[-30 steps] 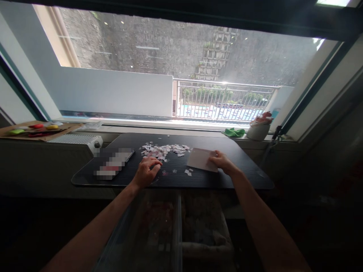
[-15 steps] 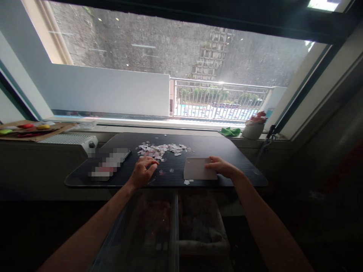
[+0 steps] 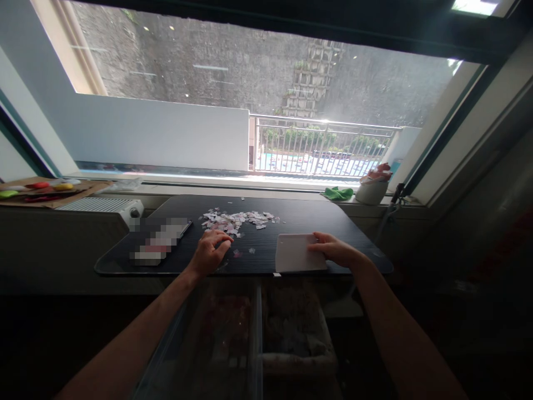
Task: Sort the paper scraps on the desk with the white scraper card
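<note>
My right hand grips a flat white plastic scraper by its right side, thumb on the face turned to me. The scraper's lower edge is by the front edge of the dark table. A small white scrap lies at that table edge, just under the scraper's left corner. My left hand rests on the table with loosely bent fingers apart, holding nothing that I can see. It is at the near side of a pile of small white and pinkish scraps. Two loose pieces lie right of it.
A blurred-out flat item lies on the table at left. Below the front edge are a clear bin and a second, pale-rimmed container. A green cloth and a white pot stand on the windowsill.
My right hand has drawn the scraper toward me and slightly right, to the table's front edge. Of the white scraps below it, one still shows, at the edge. My left hand has stayed put.
</note>
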`<state>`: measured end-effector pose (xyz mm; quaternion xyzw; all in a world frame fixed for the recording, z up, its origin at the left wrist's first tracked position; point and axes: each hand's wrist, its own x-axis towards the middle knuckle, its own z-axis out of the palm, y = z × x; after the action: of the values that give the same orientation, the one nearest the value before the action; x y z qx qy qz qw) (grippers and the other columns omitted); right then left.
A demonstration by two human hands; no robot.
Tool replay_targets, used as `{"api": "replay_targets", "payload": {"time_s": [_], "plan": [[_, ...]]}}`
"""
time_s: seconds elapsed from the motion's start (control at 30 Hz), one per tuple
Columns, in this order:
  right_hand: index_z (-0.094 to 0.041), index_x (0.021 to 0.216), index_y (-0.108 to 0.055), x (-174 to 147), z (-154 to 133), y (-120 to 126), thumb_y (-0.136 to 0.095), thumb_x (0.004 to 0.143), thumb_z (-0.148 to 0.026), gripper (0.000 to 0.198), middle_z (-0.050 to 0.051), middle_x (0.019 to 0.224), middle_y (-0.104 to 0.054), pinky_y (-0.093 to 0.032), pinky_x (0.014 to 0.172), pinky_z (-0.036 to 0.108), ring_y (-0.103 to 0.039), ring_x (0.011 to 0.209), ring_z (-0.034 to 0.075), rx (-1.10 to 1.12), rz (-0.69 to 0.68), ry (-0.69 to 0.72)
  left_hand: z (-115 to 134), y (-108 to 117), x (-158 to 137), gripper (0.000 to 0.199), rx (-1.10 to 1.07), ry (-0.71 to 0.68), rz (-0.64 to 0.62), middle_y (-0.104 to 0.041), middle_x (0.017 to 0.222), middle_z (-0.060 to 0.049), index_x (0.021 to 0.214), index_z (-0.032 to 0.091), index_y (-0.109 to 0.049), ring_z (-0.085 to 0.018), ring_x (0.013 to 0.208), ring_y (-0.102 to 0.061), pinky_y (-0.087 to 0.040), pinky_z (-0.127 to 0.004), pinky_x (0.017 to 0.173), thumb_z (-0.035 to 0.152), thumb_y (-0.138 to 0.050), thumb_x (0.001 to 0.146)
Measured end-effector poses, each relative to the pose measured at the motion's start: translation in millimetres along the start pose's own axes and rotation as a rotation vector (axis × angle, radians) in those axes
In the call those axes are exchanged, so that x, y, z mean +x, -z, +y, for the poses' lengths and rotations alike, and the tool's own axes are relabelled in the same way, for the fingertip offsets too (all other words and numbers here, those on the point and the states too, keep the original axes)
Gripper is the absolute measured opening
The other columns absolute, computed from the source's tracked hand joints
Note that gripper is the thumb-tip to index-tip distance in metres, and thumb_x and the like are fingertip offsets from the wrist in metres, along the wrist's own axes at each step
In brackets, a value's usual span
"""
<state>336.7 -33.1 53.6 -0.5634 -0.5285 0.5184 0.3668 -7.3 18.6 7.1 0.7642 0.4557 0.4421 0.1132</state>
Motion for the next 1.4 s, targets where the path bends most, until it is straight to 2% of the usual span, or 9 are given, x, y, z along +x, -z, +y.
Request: {"api": "replay_targets", "payload": {"time_s": [0.23, 0.53, 0.67, 0.8, 0.97, 1.03, 1.13, 1.23, 1.4], "plan": [[-0.017, 0.079, -0.060, -6.7, -2.7, 5.6, -0.076, 0.056, -0.025, 0.029, -0.004, 0.072, -0.065, -0.044, 0.052, 0.020, -0.058, 0.061, 0.011, -0.016, 0.077, 0.013, 1.6, 0.6, 0.2, 0.029, -0.002, 0.005, -0.006, -0.072, 0.090, -0.005, 0.074, 0.023, -0.072, -0.025, 0.097, -0.060, -0.046, -0.040, 0.094, 0.039, -0.047, 0.078], [-0.017, 0.076, -0.060, -13.2, -1.4, 7.3, -0.077, 0.055, -0.026, 0.029, -0.004, 0.067, -0.064, -0.043, 0.049, 0.019, -0.058, 0.058, 0.010, -0.008, 0.083, 0.014, -0.4, -0.4, 0.3, 0.028, -0.018, 0.011, 0.000, -0.072, 0.089, -0.003, 0.073, 0.025, -0.072, -0.024, 0.097, -0.060, -0.045, -0.038, 0.095, 0.040, -0.049, 0.077], [-0.016, 0.076, -0.061, -17.1, -4.3, 4.2, -0.077, 0.055, -0.024, 0.028, -0.002, 0.070, -0.067, -0.047, 0.052, 0.021, -0.060, 0.061, 0.012, 0.014, 0.086, 0.036, 0.1, -0.6, 0.1, 0.028, -0.034, 0.021, 0.001, -0.072, 0.089, -0.004, 0.073, 0.024, -0.072, -0.025, 0.098, -0.060, -0.045, -0.040, 0.096, 0.040, -0.049, 0.076], [-0.019, 0.087, -0.059, -6.1, -2.7, -10.4, -0.072, 0.060, -0.026, 0.030, -0.001, 0.077, -0.069, -0.052, 0.058, 0.025, -0.064, 0.065, 0.014, 0.047, 0.155, 0.100, 1.9, -0.7, 0.0, 0.028, -0.042, 0.043, 0.011, -0.071, 0.088, -0.004, 0.073, 0.024, -0.072, -0.025, 0.097, -0.060, -0.045, -0.039, 0.096, 0.039, -0.048, 0.077], [-0.021, 0.087, -0.054, 29.7, 4.2, -46.6, -0.067, 0.063, -0.023, 0.028, -0.002, 0.073, -0.066, -0.052, 0.058, 0.025, -0.064, 0.064, 0.015, 0.044, 0.306, 0.148, 3.6, 0.9, -0.3, 0.029, -0.054, 0.086, 0.038, -0.072, 0.088, -0.004, 0.077, 0.023, -0.071, -0.024, 0.100, -0.060, -0.045, -0.038, 0.097, 0.036, -0.046, 0.079], [-0.021, 0.085, -0.054, 38.3, 4.6, -64.8, -0.067, 0.062, -0.020, 0.026, -0.002, 0.072, -0.066, -0.052, 0.057, 0.025, -0.064, 0.064, 0.015, 0.043, 0.302, 0.149, 3.7, 1.5, -0.6, 0.029, -0.067, 0.114, 0.057, -0.072, 0.091, -0.004, 0.080, 0.022, -0.071, -0.023, 0.102, -0.060, -0.045, -0.038, 0.098, 0.036, -0.046, 0.080], [-0.020, 0.086, -0.058, 41.2, 2.0, -87.2, -0.068, 0.062, -0.018, 0.025, 0.000, 0.074, -0.069, -0.055, 0.059, 0.027, -0.066, 0.066, 0.017, 0.056, 0.215, 0.141, 3.6, 1.8, -1.1, 0.031, -0.093, 0.163, 0.082, -0.072, 0.097, -0.005, 0.087, 0.020, -0.071, -0.023, 0.105, -0.060, -0.046, -0.037, 0.097, 0.035, -0.045, 0.081], [-0.019, 0.091, -0.060, 43.5, -1.4, -95.1, -0.068, 0.064, -0.017, 0.028, 0.001, 0.080, -0.071, -0.057, 0.063, 0.028, -0.068, 0.070, 0.018, 0.073, 0.181, 0.137, 4.0, 1.6, -1.2, 0.030, -0.120, 0.200, 0.096, -0.072, 0.098, -0.005, 0.089, 0.020, -0.071, -0.023, 0.104, -0.060, -0.047, -0.037, 0.096, 0.033, -0.046, 0.081], [-0.019, 0.087, -0.056, 57.6, -3.6, -93.1, -0.065, 0.064, -0.014, 0.025, -0.001, 0.072, -0.067, -0.052, 0.053, 0.022, -0.064, 0.064, 0.015, 0.063, 0.301, 0.128, 4.8, 0.9, -1.1, 0.028, -0.152, 0.232, 0.114, -0.072, 0.099, -0.004, 0.089, 0.020, -0.072, -0.023, 0.105, -0.061, -0.046, -0.037, 0.098, 0.032, -0.047, 0.081]]}}
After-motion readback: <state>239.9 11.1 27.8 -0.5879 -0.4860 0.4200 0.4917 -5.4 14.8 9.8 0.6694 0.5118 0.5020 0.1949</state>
